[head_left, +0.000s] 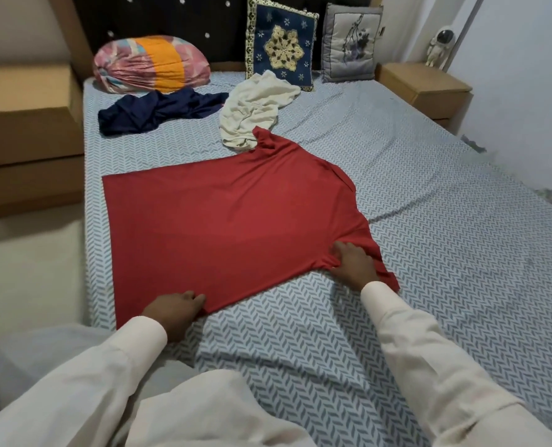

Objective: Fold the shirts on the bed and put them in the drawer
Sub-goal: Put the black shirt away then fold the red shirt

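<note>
A red shirt (223, 221) lies spread flat on the bed (445, 259), hem to the left and neck to the right. My left hand (174, 312) pinches its near side edge. My right hand (353, 262) grips bunched fabric where the near sleeve joins the body. Behind the red shirt lie a crumpled white shirt (255, 108) and a crumpled navy shirt (158, 109). The far red sleeve touches the white shirt.
A wooden bedside unit with drawers (26, 143) stands left of the bed, another (429, 88) at the far right with an astronaut figure (439, 48) on it. A striped pillow (152, 64) and two cushions (282, 43) lean at the headboard.
</note>
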Motion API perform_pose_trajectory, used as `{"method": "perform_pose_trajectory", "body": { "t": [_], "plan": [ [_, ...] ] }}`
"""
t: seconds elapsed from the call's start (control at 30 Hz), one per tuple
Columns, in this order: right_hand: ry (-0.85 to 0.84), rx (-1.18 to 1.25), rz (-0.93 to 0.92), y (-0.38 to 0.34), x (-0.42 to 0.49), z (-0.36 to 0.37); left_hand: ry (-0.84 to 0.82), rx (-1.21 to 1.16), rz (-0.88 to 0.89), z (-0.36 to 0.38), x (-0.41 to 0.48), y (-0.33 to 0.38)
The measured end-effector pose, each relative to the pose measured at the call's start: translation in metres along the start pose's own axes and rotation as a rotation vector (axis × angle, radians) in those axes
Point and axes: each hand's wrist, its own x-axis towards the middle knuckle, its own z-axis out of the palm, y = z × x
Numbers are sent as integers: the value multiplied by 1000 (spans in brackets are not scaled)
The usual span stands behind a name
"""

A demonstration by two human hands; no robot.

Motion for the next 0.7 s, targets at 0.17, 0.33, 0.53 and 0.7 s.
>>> {"method": "perform_pose_trajectory", "body": {
  "t": [0.17, 0.33, 0.53, 0.7],
  "plan": [
    [-65, -46, -118, -37, 7, 19, 60, -12, -38, 4, -16, -26],
    [72, -75, -114, -38, 11, 27, 101, -236, -66, 9, -32, -48],
    [234, -49, -177, -19, 11, 43, 4, -281, -62, 7, -35, -52],
    [303, 36, -192, -19, 12, 45, -100, -234, -116, 6, -31, -50]
  ]
}}
